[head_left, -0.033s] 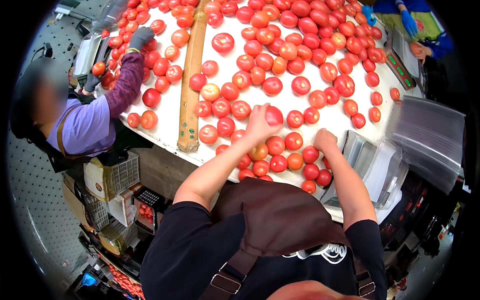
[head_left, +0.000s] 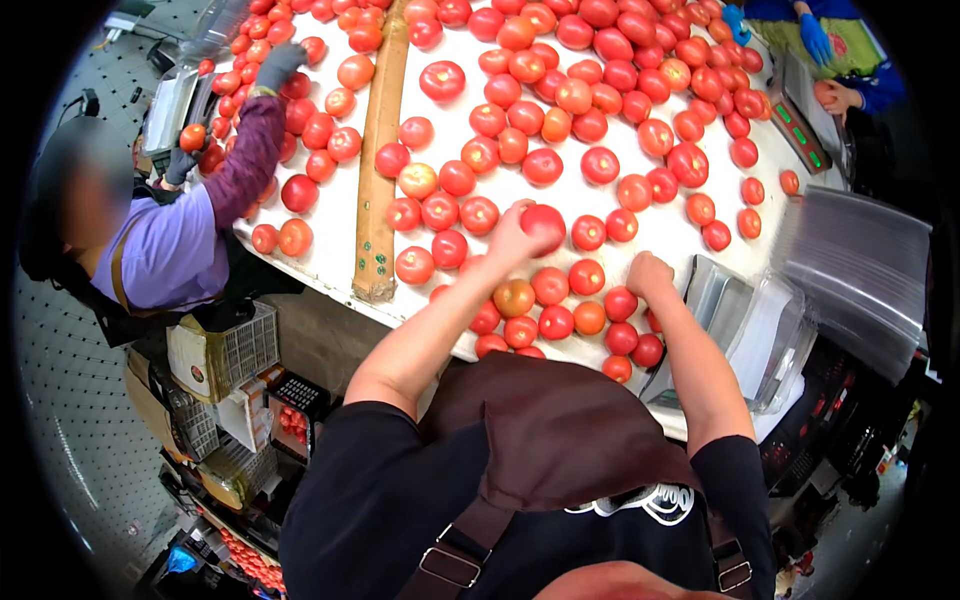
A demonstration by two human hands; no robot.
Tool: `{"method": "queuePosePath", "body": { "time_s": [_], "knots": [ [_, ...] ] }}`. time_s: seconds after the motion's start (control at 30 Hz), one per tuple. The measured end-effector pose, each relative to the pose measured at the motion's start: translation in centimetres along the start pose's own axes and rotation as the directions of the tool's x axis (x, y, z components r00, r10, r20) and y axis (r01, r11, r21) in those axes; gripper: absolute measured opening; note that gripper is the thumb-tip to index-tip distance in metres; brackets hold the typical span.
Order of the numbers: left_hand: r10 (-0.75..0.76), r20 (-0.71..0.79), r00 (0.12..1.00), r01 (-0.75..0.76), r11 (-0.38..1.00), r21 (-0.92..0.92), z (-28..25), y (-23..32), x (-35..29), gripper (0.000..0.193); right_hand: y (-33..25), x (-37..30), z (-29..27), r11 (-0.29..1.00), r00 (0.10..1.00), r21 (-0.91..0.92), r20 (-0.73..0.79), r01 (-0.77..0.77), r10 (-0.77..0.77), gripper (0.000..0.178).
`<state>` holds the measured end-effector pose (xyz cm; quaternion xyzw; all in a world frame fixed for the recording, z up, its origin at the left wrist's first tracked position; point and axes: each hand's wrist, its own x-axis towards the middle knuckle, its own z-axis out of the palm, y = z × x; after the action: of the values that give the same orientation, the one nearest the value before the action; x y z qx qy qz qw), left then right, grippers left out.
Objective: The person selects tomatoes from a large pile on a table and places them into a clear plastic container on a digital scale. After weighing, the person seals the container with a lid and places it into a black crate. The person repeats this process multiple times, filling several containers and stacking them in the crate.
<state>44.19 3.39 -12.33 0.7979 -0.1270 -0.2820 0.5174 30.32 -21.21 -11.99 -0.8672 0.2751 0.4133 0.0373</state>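
Many red and orange tomatoes lie spread over a white sorting table (head_left: 330,240). My left hand (head_left: 512,238) reaches over the table's near edge and grips a red tomato (head_left: 545,222) amid the pile. My right hand (head_left: 648,272) rests with curled fingers on the table surface, just above a red tomato (head_left: 620,303) and beside a clear plastic container (head_left: 720,300). Whether that hand holds anything is hidden. A brown apron covers my chest below.
A wooden divider (head_left: 378,150) runs across the table. At the left a person in a purple sleeve (head_left: 250,160) and grey gloves holds a tomato (head_left: 192,137). Blue-gloved hands (head_left: 815,40) work at top right. Stacked clear trays (head_left: 860,270) sit right; crates (head_left: 220,350) stand lower left.
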Motion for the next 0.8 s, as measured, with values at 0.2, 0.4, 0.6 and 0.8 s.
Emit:
{"method": "queuePosePath", "body": {
  "time_s": [0.2, 0.4, 0.6, 0.8],
  "knots": [
    [-0.14, 0.471, 0.871, 0.491, 0.207, -0.846, -5.3, 6.4, -1.1, 0.072, -0.4, -0.3, -0.7, 0.999, 0.998, -0.019, 0.056, -0.026, 0.027, 0.041],
    [-0.149, 0.393, 0.907, 0.418, 0.213, -0.883, -7.0, 6.1, -0.6, 0.073, 0.0, 0.3, -0.2, 0.999, 0.998, -0.036, 0.066, -0.01, 0.012, 0.04],
    [-0.28, 0.032, 0.959, 0.165, 0.466, -0.869, -13.0, 5.5, 2.3, 0.056, -0.6, -1.3, -1.2, 0.999, 1.0, -0.031, 0.011, 0.014, -0.014, 0.033],
    [0.247, -0.563, 0.789, -0.254, 0.965, 0.069, -21.9, 2.6, 12.1, 0.061, -0.7, -1.0, -1.6, 0.997, 0.997, -0.074, 0.072, 0.01, -0.004, 0.039]
  ]
}}
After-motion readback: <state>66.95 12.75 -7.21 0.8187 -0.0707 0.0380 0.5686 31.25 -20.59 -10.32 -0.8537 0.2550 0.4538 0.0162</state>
